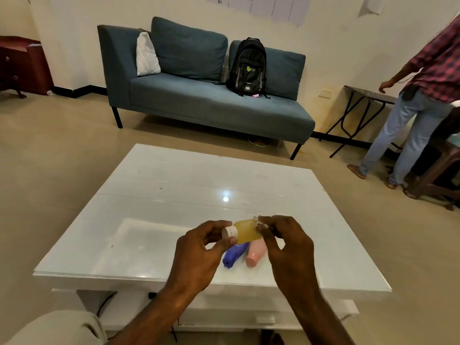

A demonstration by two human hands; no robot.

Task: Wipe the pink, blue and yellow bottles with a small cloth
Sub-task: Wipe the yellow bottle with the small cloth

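1. At the far left we see a dark red cabinet (22,66) against the wall, well apart from our work.
2. Behind the tabletop (174,195) stands a blue sofa (199,100), with a white cushion (147,56) at its left end and a black backpack (247,68) propped upright against the back cushions further right.
3. Our left hand (199,255) has its grip closed on the white cap (230,232) of the yellow bottle (246,231), thumb and fingers pinching the cap end, and holds the bottle on its side above the tabletop.
4. Beneath the yellow bottle, the blue bottle (232,256) and the pink bottle (255,253) lie on the tabletop side by side, touching or nearly so, caps pointing toward us. The yellow bottle and our hands cover their far ends.
5. Our right hand (286,245) meets the yellow bottle's other end, its grip pinched shut on a small pale cloth (258,221), of which only a scrap shows between the fingers, pressed against the bottle.
6. To the right of the sofa a dark folding table (366,95) stands by the wall.
7. At the far right another person (418,95) in a checked shirt and jeans stands turned away, beside dark furniture we cannot make out.
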